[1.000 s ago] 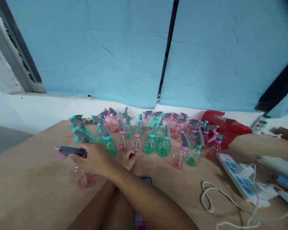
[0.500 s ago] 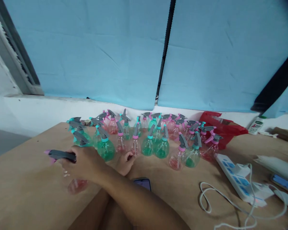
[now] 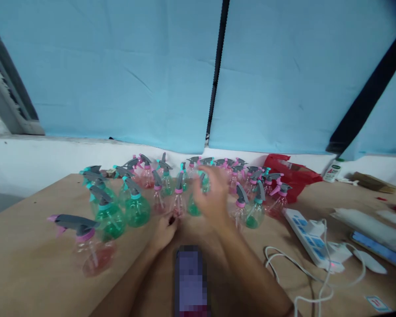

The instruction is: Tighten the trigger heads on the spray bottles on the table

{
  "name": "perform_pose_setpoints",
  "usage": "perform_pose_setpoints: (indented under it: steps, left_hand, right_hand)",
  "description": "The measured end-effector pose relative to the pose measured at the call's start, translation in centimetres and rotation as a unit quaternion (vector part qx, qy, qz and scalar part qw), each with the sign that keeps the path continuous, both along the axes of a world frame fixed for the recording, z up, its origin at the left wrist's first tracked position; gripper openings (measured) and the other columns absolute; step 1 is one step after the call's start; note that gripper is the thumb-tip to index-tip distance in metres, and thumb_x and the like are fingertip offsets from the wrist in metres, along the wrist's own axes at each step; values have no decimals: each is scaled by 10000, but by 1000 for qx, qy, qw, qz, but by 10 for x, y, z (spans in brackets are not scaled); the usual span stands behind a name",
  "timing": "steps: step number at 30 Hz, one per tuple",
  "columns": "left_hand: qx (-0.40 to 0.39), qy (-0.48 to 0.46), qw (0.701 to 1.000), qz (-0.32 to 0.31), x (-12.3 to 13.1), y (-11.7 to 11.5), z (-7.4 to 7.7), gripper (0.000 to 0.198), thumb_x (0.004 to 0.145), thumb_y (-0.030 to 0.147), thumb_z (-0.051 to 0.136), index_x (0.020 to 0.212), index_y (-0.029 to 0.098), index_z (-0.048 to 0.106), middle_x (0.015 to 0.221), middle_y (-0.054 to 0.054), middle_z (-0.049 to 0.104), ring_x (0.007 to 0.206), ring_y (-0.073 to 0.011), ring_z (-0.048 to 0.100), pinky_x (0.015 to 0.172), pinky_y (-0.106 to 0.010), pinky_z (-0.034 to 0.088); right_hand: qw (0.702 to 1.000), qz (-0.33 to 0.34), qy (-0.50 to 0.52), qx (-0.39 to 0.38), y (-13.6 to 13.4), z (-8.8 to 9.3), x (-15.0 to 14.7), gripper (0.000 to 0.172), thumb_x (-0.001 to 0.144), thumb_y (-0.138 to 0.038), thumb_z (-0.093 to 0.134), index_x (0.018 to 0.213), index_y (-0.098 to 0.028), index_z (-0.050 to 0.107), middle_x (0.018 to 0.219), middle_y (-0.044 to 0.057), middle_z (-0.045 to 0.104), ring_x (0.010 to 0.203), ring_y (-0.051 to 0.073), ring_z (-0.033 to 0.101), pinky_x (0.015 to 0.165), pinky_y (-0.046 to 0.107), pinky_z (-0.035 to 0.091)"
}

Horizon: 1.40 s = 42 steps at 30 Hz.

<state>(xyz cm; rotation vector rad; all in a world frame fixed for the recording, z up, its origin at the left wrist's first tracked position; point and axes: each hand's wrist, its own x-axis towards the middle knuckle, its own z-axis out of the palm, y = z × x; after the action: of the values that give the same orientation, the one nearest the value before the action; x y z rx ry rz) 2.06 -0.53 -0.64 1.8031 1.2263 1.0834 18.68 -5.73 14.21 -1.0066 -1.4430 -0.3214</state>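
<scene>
My right hand [image 3: 214, 196], blurred by motion, is raised over the middle of the bottle group with thumb and fingers apart and nothing seen in them. It partly covers a green spray bottle [image 3: 194, 207] and hides what stands behind it. My left hand [image 3: 164, 231] rests on the table, fingers curled in, close by the base of a clear spray bottle with a pink collar [image 3: 178, 200]. Whether it touches that bottle, I cannot tell. At the left front stands a pink spray bottle [image 3: 97, 259] with a grey trigger head, apart from both hands. Behind it is a green spray bottle [image 3: 110, 220].
More pink and green spray bottles stand in rows toward the wall. A phone [image 3: 189, 281] lies near the front edge. To the right are a power strip [image 3: 312, 240] with white cables [image 3: 320, 286], a red bag [image 3: 290, 176] and a white bottle [image 3: 333, 171].
My right hand has let go of the pink spray bottle at the left front and moved right, over the middle bottles. My left hand stays by the same bottle. The view has shifted slightly.
</scene>
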Motion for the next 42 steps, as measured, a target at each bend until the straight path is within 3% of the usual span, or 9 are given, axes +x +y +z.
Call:
perform_pose_setpoints:
  steps: [4, 8, 13, 20, 24, 28, 30, 33, 42]
  left_hand:
    - [28, 34, 999, -5, -1, -1, 0, 338, 876, 415, 533, 600, 222, 499, 556, 47, 503, 606, -168, 499, 617, -250, 367]
    - [38, 67, 997, -10, -2, 0, -1, 375, 891, 468, 476, 611, 218, 472, 577, 44, 493, 611, -164, 492, 633, -262, 356]
    - [33, 67, 997, -6, -2, -4, 2, 371, 888, 480, 473, 624, 219, 473, 577, 43, 492, 622, -166, 498, 646, -265, 359]
    - [30, 72, 997, -7, -1, -7, 5, 363, 896, 470, 474, 633, 219, 458, 600, 41, 492, 636, -164, 503, 656, -264, 356]
    - [25, 68, 997, -11, -3, -4, -1, 369, 909, 475, 460, 646, 217, 463, 604, 45, 479, 632, -159, 492, 657, -264, 358]
    - [21, 67, 997, -12, -3, -5, -3, 371, 904, 485, 470, 650, 215, 477, 603, 45, 492, 633, -160, 496, 652, -264, 360]
    - [20, 67, 997, -12, -3, -5, -2, 372, 900, 490, 476, 652, 214, 484, 604, 42, 504, 637, -162, 503, 648, -265, 361]
    - [19, 65, 998, -16, -4, -5, -4, 366, 902, 491, 476, 667, 211, 501, 598, 42, 507, 625, -161, 505, 631, -263, 356]
    - [10, 70, 997, -22, -3, -7, -3, 349, 900, 486, 482, 688, 212, 524, 613, 35, 555, 637, -161, 538, 631, -257, 377]
  right_hand:
    - [974, -212, 22, -74, 1, -27, 102, 400, 858, -371, 608, 1206, -173, 610, 1166, 139, 676, 1149, 339, 572, 1006, 546, 404]
    - [983, -98, 94, -120, -3, -87, 145, 443, 876, -423, 605, 1255, -196, 572, 1150, 125, 693, 1026, 272, 667, 896, 440, 529]
    - [984, -26, 134, -113, 0, -134, 145, 463, 876, -423, 620, 1269, -179, 593, 1206, 143, 675, 1040, 259, 667, 878, 415, 554]
    - [971, -9, 162, -176, 11, -127, 139, 522, 820, -401, 631, 1271, -139, 633, 1021, 117, 723, 832, 239, 657, 750, 375, 552]
    - [959, 48, 183, -209, 12, -118, 125, 349, 754, -323, 621, 1049, -164, 718, 800, 48, 693, 691, 209, 605, 667, 346, 524]
    - [929, 208, 151, -265, 4, -102, 91, 238, 752, -239, 563, 915, -235, 737, 794, 30, 698, 715, 205, 627, 698, 339, 528]
    - [884, 329, 131, -304, 3, -94, 70, 290, 753, -211, 536, 960, -251, 735, 862, 27, 720, 739, 191, 652, 733, 337, 536]
    - [826, 427, 124, -346, 11, -90, 42, 291, 754, -190, 529, 955, -240, 733, 770, 13, 714, 656, 172, 633, 653, 300, 516]
    - [801, 451, 200, -338, 39, -91, 11, 186, 642, -172, 524, 723, -228, 681, 692, -10, 674, 610, 159, 610, 622, 276, 487]
